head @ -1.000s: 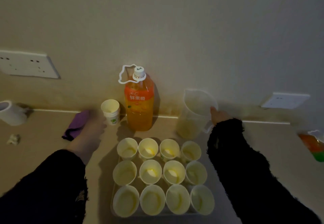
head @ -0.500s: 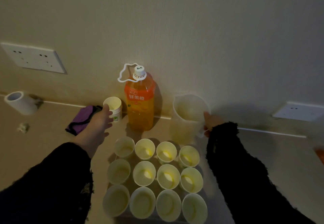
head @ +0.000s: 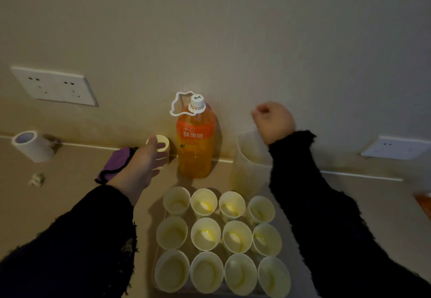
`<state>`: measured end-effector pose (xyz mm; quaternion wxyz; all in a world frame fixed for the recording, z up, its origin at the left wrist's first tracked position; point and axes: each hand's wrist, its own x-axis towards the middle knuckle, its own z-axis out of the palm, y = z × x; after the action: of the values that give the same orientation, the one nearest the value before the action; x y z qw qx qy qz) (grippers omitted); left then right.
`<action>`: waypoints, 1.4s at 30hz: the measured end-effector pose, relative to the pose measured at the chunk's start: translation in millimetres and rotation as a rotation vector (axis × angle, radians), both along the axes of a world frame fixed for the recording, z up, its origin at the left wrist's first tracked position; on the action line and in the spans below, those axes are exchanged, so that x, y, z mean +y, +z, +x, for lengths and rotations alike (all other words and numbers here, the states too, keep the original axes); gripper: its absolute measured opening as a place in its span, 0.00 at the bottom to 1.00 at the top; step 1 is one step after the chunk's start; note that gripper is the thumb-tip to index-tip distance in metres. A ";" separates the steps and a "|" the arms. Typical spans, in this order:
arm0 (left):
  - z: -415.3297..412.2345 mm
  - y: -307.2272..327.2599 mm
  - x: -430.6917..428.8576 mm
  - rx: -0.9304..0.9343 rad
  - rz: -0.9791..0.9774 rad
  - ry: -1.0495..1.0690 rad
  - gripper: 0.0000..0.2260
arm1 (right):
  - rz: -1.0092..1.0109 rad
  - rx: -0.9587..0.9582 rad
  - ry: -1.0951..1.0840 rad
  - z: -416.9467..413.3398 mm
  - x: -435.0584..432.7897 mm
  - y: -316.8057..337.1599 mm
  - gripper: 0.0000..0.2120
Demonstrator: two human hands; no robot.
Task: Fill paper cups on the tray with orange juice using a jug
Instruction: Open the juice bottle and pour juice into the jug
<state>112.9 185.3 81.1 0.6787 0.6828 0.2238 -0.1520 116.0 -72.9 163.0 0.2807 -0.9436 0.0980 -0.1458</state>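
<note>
You see an orange bottle (head: 196, 157) with a white cap (head: 197, 101) mid-frame, a purple cloth (head: 114, 164) left of it, cream cups (head: 205, 233) below, and black sleeves (head: 70, 239).

Dim light, beige textured wall (head: 256, 29), white double socket (head: 54, 86), tan counter (head: 46, 204)

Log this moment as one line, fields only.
left hand: grips spare cup beside bottle | right hand: curled above jug, nothing seen in it | tray cups: twelve, barely filled

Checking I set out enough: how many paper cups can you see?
13. Twelve cups on the tray, three rows of four; one lone cup left of the bottle, in the left hand. More may be nested inside.
</note>
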 end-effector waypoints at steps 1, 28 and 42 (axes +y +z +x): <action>1.3 3.3 0.4 -0.007 -0.030 -0.007 0.23 | -0.011 -0.037 0.087 1.1 27.5 11.6 0.13; 36.0 11.6 -19.2 -0.134 -0.165 -0.231 0.18 | -0.514 0.347 0.221 77.1 125.2 24.5 0.16; 43.8 14.0 -22.2 -0.253 0.000 -0.347 0.21 | -0.655 0.301 0.507 87.8 109.6 17.9 0.19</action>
<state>156.7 163.2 95.0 0.6652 0.7246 0.0161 -0.1796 203.8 36.8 180.9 -0.0240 -0.9877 -0.1480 0.0434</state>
